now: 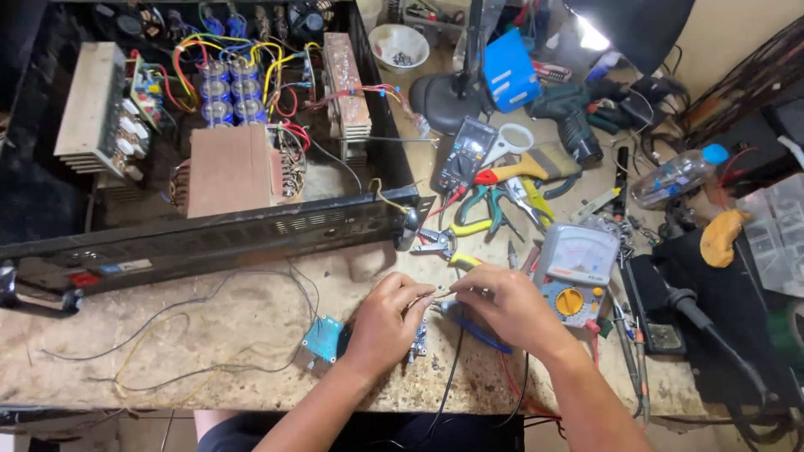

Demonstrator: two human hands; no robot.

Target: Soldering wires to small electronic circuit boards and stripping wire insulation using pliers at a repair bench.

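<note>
Wire (441,292) (thin, pale) spans the two hands near the desk's (251,335) front edge, long axis left-right. Left hand (387,322) pinches one end, right hand (511,305) the other; both equally near. Blue board (322,337) touches the left hand's outer side.

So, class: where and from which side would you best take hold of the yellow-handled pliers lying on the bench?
Probably take the pliers by the yellow handles, coming from the right. The handles spread rightward and lie bare, while the metal nose points left toward the black chassis, which crowds that side. Both hands are busy nearer the bench edge.
</note>
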